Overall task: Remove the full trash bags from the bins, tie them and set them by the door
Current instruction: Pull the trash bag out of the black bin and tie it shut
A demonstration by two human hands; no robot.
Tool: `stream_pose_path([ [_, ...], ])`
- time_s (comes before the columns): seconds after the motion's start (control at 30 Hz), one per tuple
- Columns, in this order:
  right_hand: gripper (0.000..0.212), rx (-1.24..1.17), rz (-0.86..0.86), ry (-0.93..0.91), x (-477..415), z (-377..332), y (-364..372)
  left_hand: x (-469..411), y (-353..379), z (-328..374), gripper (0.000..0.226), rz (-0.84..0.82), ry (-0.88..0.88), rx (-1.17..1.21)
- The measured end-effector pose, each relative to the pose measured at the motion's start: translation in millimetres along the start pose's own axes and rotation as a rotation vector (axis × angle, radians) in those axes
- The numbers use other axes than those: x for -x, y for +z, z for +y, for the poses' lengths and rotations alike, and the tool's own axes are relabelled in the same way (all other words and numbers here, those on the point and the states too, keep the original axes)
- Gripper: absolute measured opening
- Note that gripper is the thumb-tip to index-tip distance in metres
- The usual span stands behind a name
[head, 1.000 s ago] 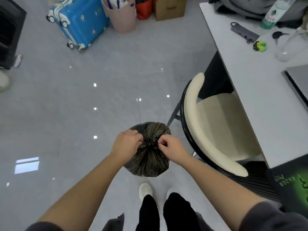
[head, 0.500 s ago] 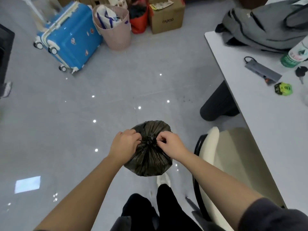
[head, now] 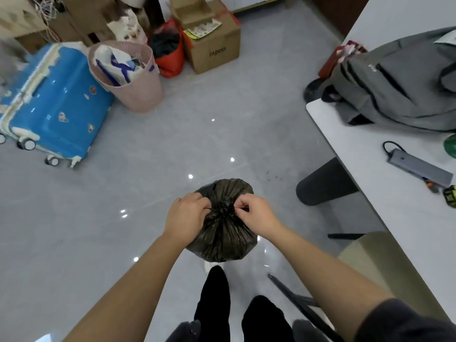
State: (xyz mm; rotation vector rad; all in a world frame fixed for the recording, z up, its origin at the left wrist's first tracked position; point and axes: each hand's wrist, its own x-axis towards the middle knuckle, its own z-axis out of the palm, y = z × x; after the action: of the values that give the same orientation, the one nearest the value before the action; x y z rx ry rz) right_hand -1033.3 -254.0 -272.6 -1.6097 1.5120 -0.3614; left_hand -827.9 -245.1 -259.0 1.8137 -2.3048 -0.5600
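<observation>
A full black trash bag [head: 223, 235] hangs in front of me above the grey floor, its mouth gathered into a knot at the top. My left hand [head: 185, 217] pinches a strand of the bag's neck on the left side of the knot. On the right side, my right hand [head: 254, 214] pinches the other strand. Both hands are closed on the plastic. No bin and no door show in this view.
A white table [head: 385, 193] with a grey backpack [head: 399, 80] and a grey hub [head: 419, 167] runs along the right. A beige chair [head: 385, 262] stands at lower right. A blue suitcase [head: 54, 104], pink basket [head: 128, 75], red bag [head: 170, 53] and cardboard box [head: 212, 43] line the far floor.
The view has tilted up and moved forward, so the chair slid to the lower right and the far boxes came into sight. My hands stay on the knot of the bag.
</observation>
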Motion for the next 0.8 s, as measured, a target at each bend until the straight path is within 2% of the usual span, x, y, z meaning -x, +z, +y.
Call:
stream_pose_path([
  [0.33,0.022,-0.106,0.112,0.076,-151.2,-20.4,-55.5,-182.3,-39.3,-39.6,0.01,-0.033,0.099,-0.001],
  [0.57,0.02,-0.11,0.126,0.098,-276.0,-20.7,-122.8,-326.3,-53.2,-51.9,0.008,-0.058,0.112,-0.01],
  [0.8,0.019,-0.074,0.148,0.132,-389.6,-25.0,-191.5,-479.3,-72.2,-63.4,0.008,-0.101,0.222,-0.059],
])
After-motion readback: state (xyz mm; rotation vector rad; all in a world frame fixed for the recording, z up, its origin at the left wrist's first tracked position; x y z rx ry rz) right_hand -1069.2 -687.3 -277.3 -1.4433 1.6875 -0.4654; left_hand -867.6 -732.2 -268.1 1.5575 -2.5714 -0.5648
